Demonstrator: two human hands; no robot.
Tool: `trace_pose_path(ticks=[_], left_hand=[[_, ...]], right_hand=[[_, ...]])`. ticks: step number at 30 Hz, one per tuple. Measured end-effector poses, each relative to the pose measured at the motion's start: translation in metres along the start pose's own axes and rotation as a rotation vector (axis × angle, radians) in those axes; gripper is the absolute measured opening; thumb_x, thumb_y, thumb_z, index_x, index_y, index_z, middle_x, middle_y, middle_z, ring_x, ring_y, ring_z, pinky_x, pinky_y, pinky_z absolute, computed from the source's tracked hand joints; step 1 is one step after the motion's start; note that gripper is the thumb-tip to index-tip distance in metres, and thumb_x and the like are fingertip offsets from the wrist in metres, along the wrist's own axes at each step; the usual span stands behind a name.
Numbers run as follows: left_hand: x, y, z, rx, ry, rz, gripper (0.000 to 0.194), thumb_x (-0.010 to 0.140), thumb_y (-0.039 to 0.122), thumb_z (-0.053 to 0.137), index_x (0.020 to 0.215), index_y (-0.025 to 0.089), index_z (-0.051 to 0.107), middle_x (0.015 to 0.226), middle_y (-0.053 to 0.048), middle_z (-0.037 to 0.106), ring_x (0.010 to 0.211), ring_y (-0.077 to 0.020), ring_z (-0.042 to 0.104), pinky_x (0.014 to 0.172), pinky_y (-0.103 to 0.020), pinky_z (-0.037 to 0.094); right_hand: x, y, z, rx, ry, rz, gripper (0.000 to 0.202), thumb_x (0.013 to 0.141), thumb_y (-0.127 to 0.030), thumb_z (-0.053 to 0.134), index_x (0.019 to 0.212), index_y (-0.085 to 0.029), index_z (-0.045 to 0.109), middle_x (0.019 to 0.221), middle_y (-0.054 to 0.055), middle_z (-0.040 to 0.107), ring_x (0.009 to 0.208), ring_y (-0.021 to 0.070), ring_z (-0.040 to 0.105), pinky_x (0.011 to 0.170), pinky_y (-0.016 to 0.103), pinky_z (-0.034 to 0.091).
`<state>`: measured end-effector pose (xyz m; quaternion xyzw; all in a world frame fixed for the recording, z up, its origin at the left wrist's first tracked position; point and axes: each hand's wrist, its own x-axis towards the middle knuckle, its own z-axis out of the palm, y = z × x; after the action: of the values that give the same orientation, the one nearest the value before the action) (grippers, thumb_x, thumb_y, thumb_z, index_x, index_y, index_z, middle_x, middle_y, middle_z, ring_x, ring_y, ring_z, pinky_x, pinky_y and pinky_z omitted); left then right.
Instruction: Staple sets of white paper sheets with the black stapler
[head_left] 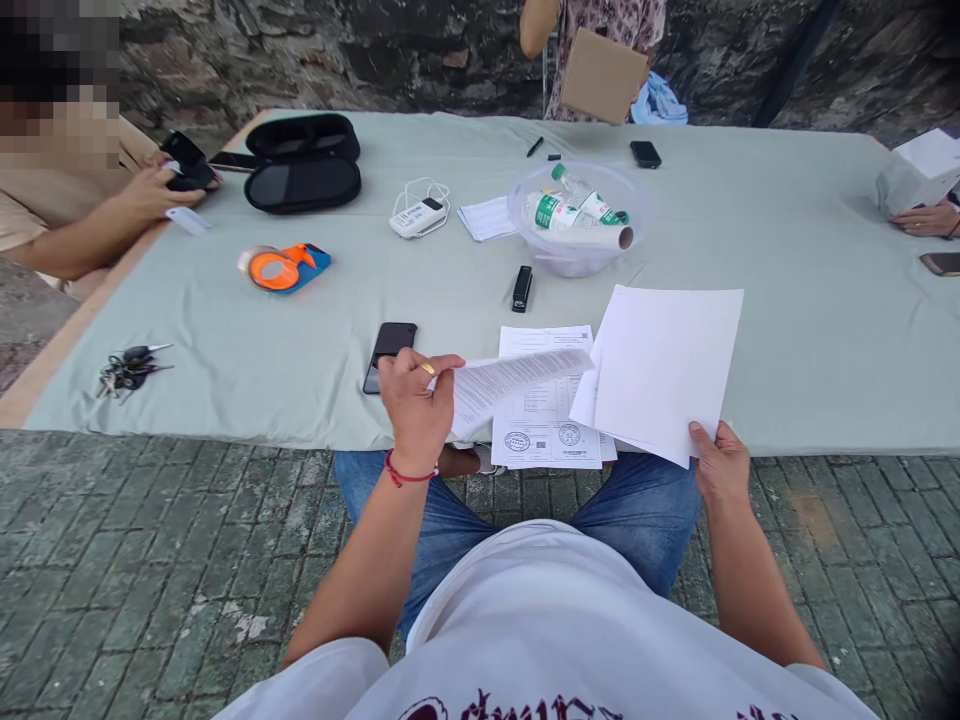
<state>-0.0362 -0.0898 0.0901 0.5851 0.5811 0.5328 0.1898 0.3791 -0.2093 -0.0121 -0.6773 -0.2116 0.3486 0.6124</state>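
My left hand [421,400] pinches the left edge of a printed sheet [517,385], which is raised and curled above the table. Beneath it lie several stamped, printed papers [547,440] near the table's front edge. In my right hand [721,462], gripped by the lower right corner, are sheets of white paper [664,365] with their blank side up. A black smartphone [391,345] lies just behind my left hand, partly covered by it. Farther back, a black stapler [522,288] rests on the cloth.
A plastic basin [570,262] holds bottles and a paper roll. Around it are a notepad [487,218], a white corded device [418,216], a black case [304,190], a tape dispenser [281,268] and keys [131,370]. Other people are at the left, right and far sides.
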Motion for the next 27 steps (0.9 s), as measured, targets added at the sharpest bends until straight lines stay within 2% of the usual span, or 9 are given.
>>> trace_pose_path(ticks=[3, 6, 9, 12, 16, 18, 21, 24, 27], left_hand=[[0.011, 0.035, -0.017, -0.181, 0.040, 0.124, 0.013, 0.080, 0.018, 0.065, 0.080, 0.025, 0.076, 0.070, 0.000, 0.046, 0.077, -0.0162, 0.054, 0.080, -0.033, 0.047], [0.014, 0.045, -0.015, -0.428, 0.000, 0.049, 0.008, 0.080, 0.023, 0.068, 0.075, 0.027, 0.073, 0.077, -0.002, 0.054, 0.075, -0.0166, 0.057, 0.072, -0.031, 0.048], [0.007, 0.025, 0.001, -0.606, -0.147, -0.154, 0.007, 0.076, 0.028, 0.071, 0.070, 0.025, 0.070, 0.092, -0.003, 0.063, 0.084, -0.0195, 0.061, 0.071, -0.032, 0.050], [-0.009, -0.010, 0.023, -0.639, -0.266, -0.497, 0.010, 0.072, 0.031, 0.068, 0.071, 0.022, 0.070, 0.094, -0.004, 0.069, 0.077, -0.0206, 0.063, 0.065, -0.033, 0.051], [-0.031, -0.047, 0.042, -0.674, -0.324, -0.670, 0.034, 0.075, 0.047, 0.058, 0.080, 0.016, 0.071, 0.089, -0.010, 0.071, 0.086, -0.0265, 0.067, 0.073, -0.039, 0.053], [-0.037, -0.057, 0.046, -0.625, -0.349, -0.719, 0.038, 0.073, 0.048, 0.062, 0.090, 0.015, 0.069, 0.091, -0.009, 0.071, 0.087, -0.0254, 0.067, 0.075, -0.038, 0.053], [-0.037, -0.064, 0.048, -0.485, -0.353, -0.708, 0.056, 0.062, 0.032, 0.074, 0.114, 0.016, 0.061, 0.088, -0.004, 0.069, 0.078, -0.0201, 0.067, 0.070, -0.032, 0.053], [-0.032, -0.065, 0.051, -0.372, -0.323, -0.705, 0.076, 0.062, 0.024, 0.072, 0.134, 0.018, 0.047, 0.078, 0.001, 0.065, 0.067, -0.0164, 0.064, 0.063, -0.027, 0.050], [-0.028, -0.065, 0.060, -0.257, -0.291, -0.690, 0.080, 0.065, 0.020, 0.068, 0.139, 0.016, 0.041, 0.076, 0.001, 0.064, 0.064, -0.0155, 0.063, 0.061, -0.026, 0.048]], right_hand=[[0.001, -0.008, 0.000, 0.062, 0.074, -0.059, 0.041, 0.063, -0.034, 0.083, 0.100, -0.020, 0.071, 0.099, 0.004, 0.074, 0.082, 0.0179, 0.068, 0.081, 0.034, 0.058], [0.002, -0.013, -0.003, 0.096, 0.125, -0.078, 0.042, 0.063, -0.033, 0.083, 0.102, -0.021, 0.071, 0.103, 0.005, 0.073, 0.087, 0.0187, 0.068, 0.084, 0.036, 0.058], [0.001, -0.013, -0.008, 0.093, 0.132, -0.098, 0.041, 0.066, -0.032, 0.082, 0.103, -0.020, 0.070, 0.104, 0.005, 0.073, 0.088, 0.0184, 0.068, 0.085, 0.036, 0.058], [0.001, -0.012, -0.013, 0.060, 0.125, -0.122, 0.040, 0.068, -0.032, 0.080, 0.105, -0.019, 0.069, 0.105, 0.006, 0.073, 0.089, 0.0190, 0.069, 0.082, 0.036, 0.059], [0.002, -0.011, -0.017, 0.049, 0.121, -0.125, 0.040, 0.068, -0.032, 0.080, 0.106, -0.022, 0.069, 0.108, 0.006, 0.072, 0.092, 0.0206, 0.069, 0.081, 0.036, 0.059], [0.003, -0.011, -0.017, 0.055, 0.127, -0.127, 0.040, 0.067, -0.032, 0.081, 0.104, -0.022, 0.070, 0.107, 0.005, 0.072, 0.092, 0.0205, 0.069, 0.082, 0.036, 0.059], [0.005, -0.010, -0.016, 0.067, 0.137, -0.132, 0.038, 0.065, -0.031, 0.081, 0.101, -0.021, 0.070, 0.104, 0.004, 0.072, 0.089, 0.0179, 0.068, 0.085, 0.035, 0.058], [0.006, -0.010, -0.013, 0.078, 0.135, -0.121, 0.038, 0.066, -0.030, 0.081, 0.101, -0.020, 0.070, 0.103, 0.003, 0.072, 0.086, 0.0152, 0.068, 0.084, 0.032, 0.057], [0.006, -0.012, -0.010, 0.087, 0.125, -0.108, 0.040, 0.066, -0.030, 0.081, 0.104, -0.021, 0.070, 0.104, 0.003, 0.072, 0.086, 0.0151, 0.068, 0.083, 0.030, 0.057]])
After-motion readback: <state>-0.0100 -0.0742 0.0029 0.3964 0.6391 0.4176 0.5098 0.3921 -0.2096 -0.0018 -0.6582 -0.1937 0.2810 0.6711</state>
